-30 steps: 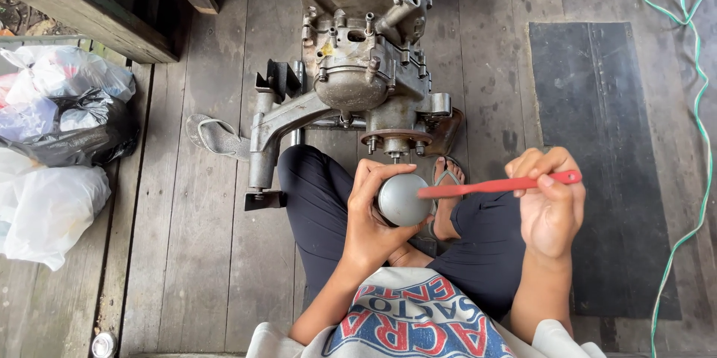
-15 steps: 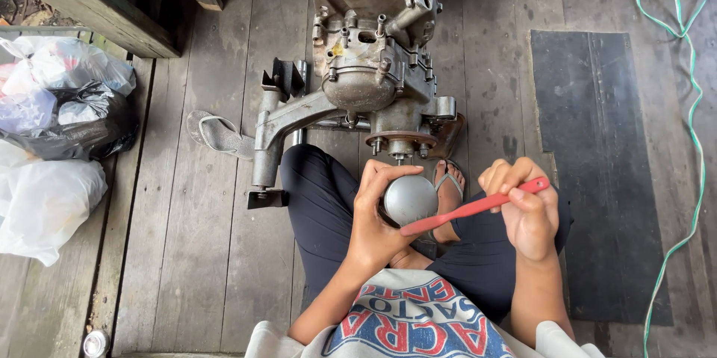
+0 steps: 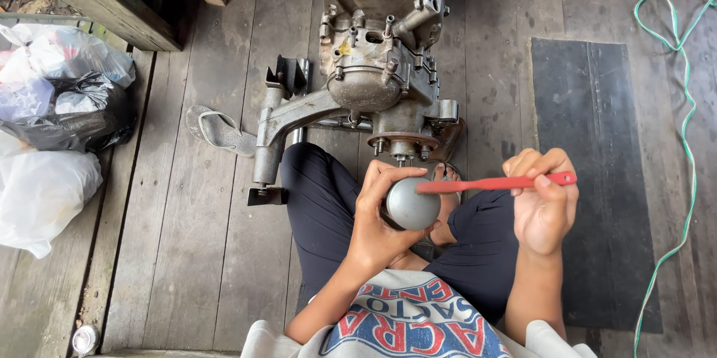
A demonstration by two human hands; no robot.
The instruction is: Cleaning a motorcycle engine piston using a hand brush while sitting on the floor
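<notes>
The person wore a light grey top (image 3: 418,321) with short sleeves, its front printed with large block lettering in red and blue, outlined in white. The sleeves ended above the elbows, leaving both forearms bare. Dark navy trousers (image 3: 328,208) covered the legs. The left grip (image 3: 381,223) and the right grip (image 3: 544,201) were bare: no gloves, rings or watch showed on them. One foot (image 3: 447,216) wore a sandal with a thin strap.
</notes>
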